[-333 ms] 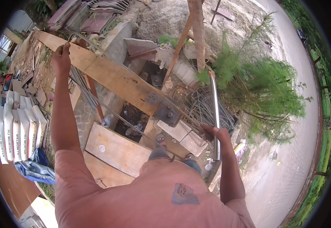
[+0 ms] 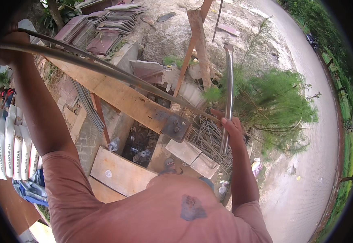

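Note:
My left hand (image 2: 12, 48), raised at the far left, is closed round a long steel rod (image 2: 115, 74) bent into two lengths. The rod slants across the view above a wooden plank (image 2: 103, 87), its right end reaching my right hand's fingers. My right hand (image 2: 234, 128) is closed round a shiny metal pipe (image 2: 229, 89) with a notched head at its top, held nearly upright. Whether the right fingers also grip the rod cannot be told. At the plank's near end sits a dark steel plate (image 2: 177, 127) with bolts or pins, below the rod.
A heap of bent steel rods (image 2: 213, 139) lies past the plate, with a leafy green branch (image 2: 269, 101) beside it. Straight rods (image 2: 88, 103) lean under the plank. An open pit (image 2: 138, 141) lies near my feet. White bags (image 2: 16, 150) stand at left.
My left hand has moved left and nearer, lifting the bent rod off the plank and plate. The pipe in my right hand has risen and stands more upright.

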`<state>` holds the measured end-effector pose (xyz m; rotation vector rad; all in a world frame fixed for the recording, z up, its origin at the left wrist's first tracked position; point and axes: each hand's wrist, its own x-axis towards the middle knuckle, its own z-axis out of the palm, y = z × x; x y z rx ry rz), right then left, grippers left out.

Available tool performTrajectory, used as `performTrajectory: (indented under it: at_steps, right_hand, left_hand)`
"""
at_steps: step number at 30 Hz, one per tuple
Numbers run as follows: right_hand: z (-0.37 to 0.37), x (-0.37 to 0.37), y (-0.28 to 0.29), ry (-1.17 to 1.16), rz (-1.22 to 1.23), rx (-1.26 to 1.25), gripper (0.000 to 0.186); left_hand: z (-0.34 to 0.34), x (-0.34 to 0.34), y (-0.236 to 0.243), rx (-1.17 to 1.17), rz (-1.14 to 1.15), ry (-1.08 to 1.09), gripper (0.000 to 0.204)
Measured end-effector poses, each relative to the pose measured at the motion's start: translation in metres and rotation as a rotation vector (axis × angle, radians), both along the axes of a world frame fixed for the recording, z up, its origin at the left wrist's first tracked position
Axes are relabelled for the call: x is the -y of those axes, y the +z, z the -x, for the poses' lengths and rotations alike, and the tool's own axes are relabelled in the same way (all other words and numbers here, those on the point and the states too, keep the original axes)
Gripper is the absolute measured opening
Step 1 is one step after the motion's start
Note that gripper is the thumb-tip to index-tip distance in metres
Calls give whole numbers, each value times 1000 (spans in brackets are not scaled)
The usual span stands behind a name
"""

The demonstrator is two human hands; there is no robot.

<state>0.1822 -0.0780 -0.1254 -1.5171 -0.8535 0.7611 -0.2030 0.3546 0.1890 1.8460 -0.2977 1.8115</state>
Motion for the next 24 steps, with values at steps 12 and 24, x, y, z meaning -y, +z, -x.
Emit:
performTrajectory:
  at_steps: [12, 24]
  right_hand:
    - [61, -6, -161, -116, 84, -92, 38]
    - [-25, -32, -49, -200, 50, -338, 34]
  left_hand:
    - [27, 52, -164, -102, 124, 695, 61]
    - [-46, 63, -104, 77, 121, 733, 44]
